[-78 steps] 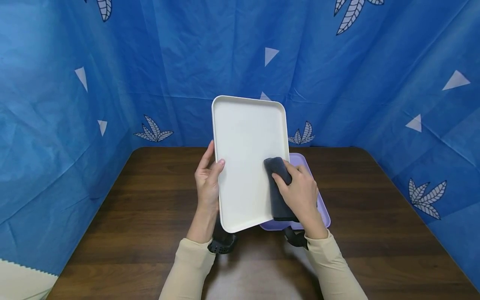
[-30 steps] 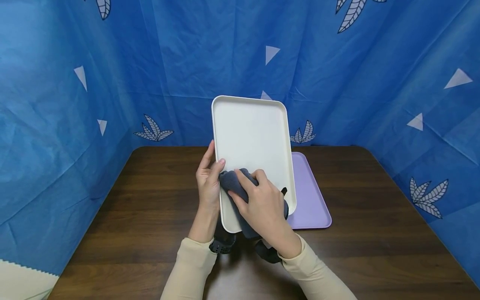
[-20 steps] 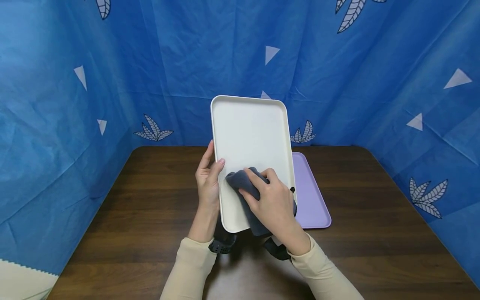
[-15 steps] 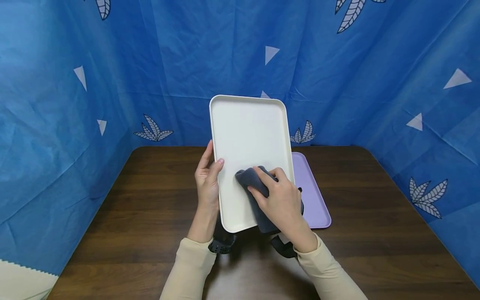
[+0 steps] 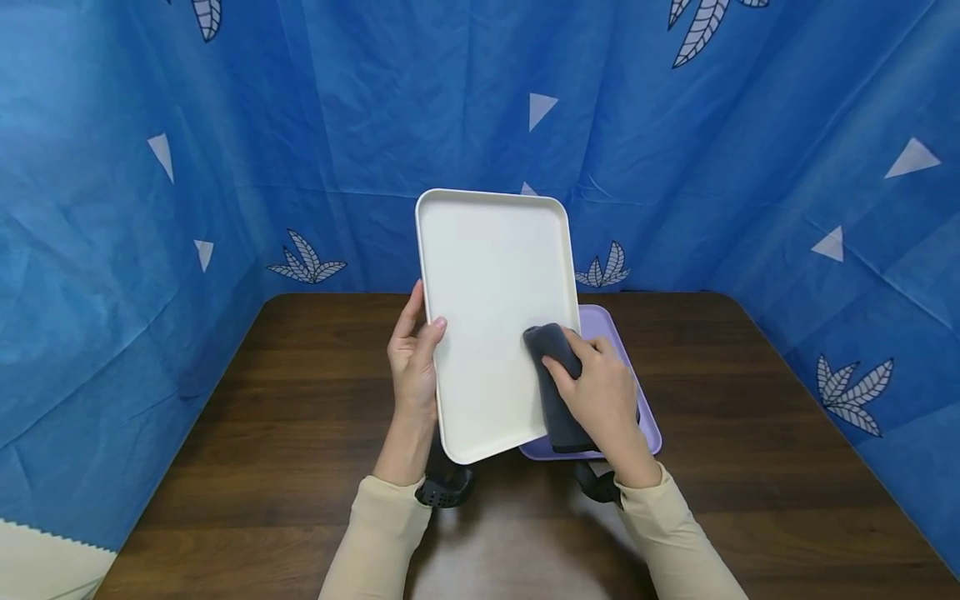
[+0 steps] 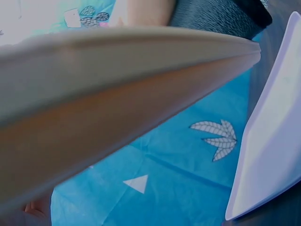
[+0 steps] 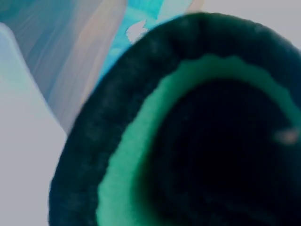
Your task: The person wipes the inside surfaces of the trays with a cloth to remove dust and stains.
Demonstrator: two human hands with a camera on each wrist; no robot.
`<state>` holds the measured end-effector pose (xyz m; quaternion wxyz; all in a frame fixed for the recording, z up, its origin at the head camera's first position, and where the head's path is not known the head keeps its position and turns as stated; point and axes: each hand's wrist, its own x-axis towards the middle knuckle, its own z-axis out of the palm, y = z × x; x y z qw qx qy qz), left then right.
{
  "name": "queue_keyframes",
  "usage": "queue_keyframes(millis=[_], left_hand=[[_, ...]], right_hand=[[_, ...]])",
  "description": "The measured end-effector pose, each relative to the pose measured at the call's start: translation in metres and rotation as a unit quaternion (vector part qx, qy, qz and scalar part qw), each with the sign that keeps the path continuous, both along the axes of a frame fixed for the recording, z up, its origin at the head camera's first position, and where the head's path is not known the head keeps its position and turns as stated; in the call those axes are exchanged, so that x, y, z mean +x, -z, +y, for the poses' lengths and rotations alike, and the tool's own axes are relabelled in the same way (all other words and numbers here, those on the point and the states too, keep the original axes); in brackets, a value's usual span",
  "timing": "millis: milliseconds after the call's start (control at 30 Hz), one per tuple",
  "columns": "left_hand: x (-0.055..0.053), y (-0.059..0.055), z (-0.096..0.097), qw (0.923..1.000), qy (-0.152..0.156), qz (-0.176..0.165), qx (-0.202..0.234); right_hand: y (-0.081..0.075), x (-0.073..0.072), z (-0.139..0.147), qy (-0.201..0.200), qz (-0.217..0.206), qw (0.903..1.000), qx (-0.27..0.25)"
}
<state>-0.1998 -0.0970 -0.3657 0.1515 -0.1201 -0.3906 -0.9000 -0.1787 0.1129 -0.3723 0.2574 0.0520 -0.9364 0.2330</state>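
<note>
A white rectangular tray (image 5: 491, 292) is held up and tilted over the table, its inner face toward the head camera. My left hand (image 5: 414, 358) grips its left edge, thumb over the rim and fingers behind. My right hand (image 5: 600, 387) holds a folded dark grey cloth (image 5: 558, 400) against the lower right part of the tray, at the rim. In the left wrist view the tray (image 6: 117, 70) is seen edge-on, with the cloth (image 6: 216, 19) above it. The open folds of the cloth (image 7: 80, 155) fill much of the right wrist view.
A purple tray (image 5: 600, 325) lies on the brown wooden table (image 5: 315, 400), partly hidden behind the white tray and right hand. Blue patterned fabric (image 5: 375, 125) hangs behind the table and at both sides.
My right hand has slid the cloth from the tray's lower left across to its right edge over the last second. The left hand and white tray have barely shifted.
</note>
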Motion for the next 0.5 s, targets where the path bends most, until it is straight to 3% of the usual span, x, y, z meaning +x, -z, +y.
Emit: queue_keyframes(millis=[500], left_hand=[[0.0004,0.0047,0.0022,1.0000,-0.003,0.005,0.001]], right_hand=[[0.0106,-0.0030,0.0021,0.012,-0.021,0.9994,-0.024]])
